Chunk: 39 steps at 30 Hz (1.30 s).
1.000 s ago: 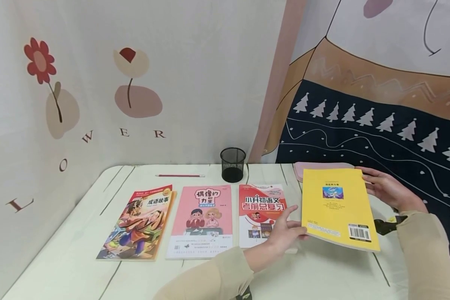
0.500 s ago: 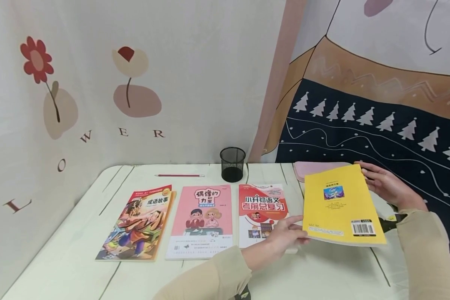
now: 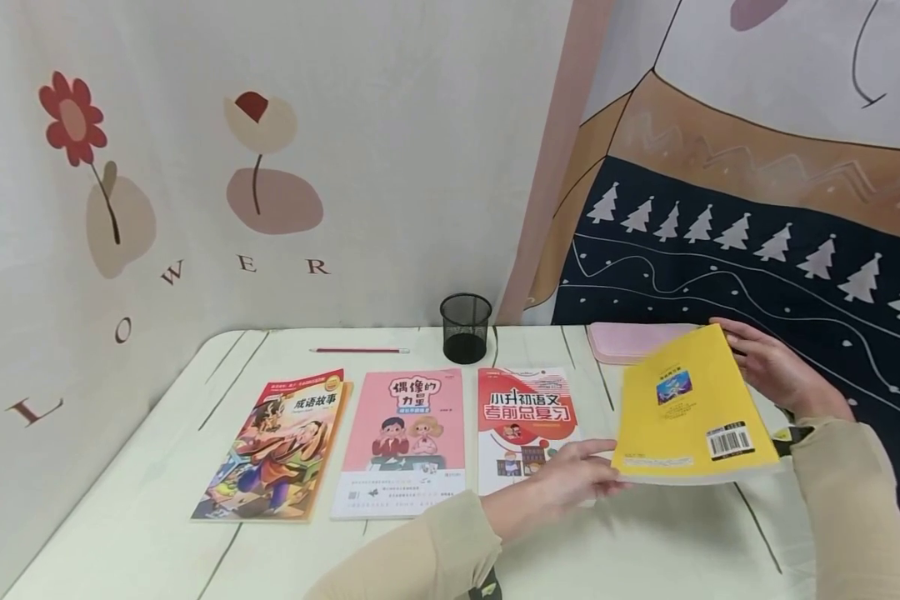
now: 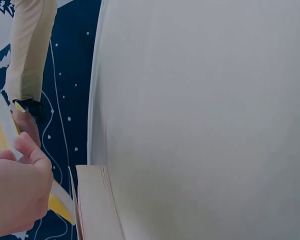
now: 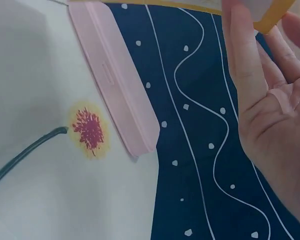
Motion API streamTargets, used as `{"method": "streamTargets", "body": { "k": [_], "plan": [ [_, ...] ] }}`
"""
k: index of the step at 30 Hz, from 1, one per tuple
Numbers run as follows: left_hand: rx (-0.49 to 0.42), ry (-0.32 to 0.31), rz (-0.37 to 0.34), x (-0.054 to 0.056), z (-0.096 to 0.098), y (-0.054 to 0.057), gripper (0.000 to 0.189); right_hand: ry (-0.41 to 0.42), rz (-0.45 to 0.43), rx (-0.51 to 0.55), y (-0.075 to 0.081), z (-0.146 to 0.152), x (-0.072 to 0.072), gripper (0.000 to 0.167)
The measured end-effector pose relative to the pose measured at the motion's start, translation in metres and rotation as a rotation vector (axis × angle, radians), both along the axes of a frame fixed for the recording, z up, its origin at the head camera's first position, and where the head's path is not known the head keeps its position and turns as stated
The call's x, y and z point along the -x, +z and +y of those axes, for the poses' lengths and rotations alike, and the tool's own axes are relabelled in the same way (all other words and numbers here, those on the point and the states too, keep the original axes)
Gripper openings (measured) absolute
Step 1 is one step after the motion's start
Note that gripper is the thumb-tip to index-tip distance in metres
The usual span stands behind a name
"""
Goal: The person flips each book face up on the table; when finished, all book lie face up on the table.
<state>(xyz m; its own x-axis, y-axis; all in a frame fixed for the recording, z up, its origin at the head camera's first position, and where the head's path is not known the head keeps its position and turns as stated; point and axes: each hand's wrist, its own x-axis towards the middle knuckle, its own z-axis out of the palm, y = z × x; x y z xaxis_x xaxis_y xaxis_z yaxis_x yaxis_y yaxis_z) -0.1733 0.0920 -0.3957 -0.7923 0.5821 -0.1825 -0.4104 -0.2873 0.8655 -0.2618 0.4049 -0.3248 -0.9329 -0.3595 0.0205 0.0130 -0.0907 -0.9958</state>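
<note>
A yellow book (image 3: pixel 693 417) with a barcode and a small blue picture is held up tilted over the right part of the table. My left hand (image 3: pixel 573 482) pinches its lower left corner between thumb and fingers, as the left wrist view of the same hand (image 4: pixel 22 187) shows too. At the upper right corner my right hand (image 3: pixel 783 371) grips the book, thumb on one side and fingers on the other; in the right wrist view the palm of that hand (image 5: pixel 275 107) faces the camera. Just left of the yellow book lies a red-and-white book (image 3: pixel 525 417), partly behind my left hand.
A pink book (image 3: pixel 405 425) and an illustrated storybook (image 3: pixel 277 450) lie farther left. Behind them are a red pencil (image 3: pixel 360 351) and a black mesh pen cup (image 3: pixel 465 329). A pink case (image 3: pixel 630 343) sits at the table's back edge, partly covered by the yellow book.
The yellow book has tilted further, its upper right corner rising and its barcode corner swinging right and up. My right hand has risen slightly with it; my left fingers have closed in on the lower corner.
</note>
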Motion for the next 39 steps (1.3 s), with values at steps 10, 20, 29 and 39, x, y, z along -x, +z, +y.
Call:
{"method": "streamTargets", "body": {
  "k": [10,20,29,39],
  "plan": [
    [-0.025,-0.103,-0.022,-0.006,0.005,0.0,0.038,-0.007,-0.082,0.048,0.002,-0.009,0.0,0.032],
    [0.04,-0.064,0.068,-0.014,0.01,-0.004,0.032,0.161,0.039,0.3,-0.004,-0.003,0.008,0.042],
    [0.083,0.085,0.059,-0.026,0.027,-0.007,0.022,0.094,0.112,0.329,-0.006,-0.007,0.013,0.033],
    [0.184,0.132,0.051,-0.03,0.038,-0.004,0.02,-0.096,0.102,0.179,-0.003,-0.015,0.012,0.02]
  ]
}}
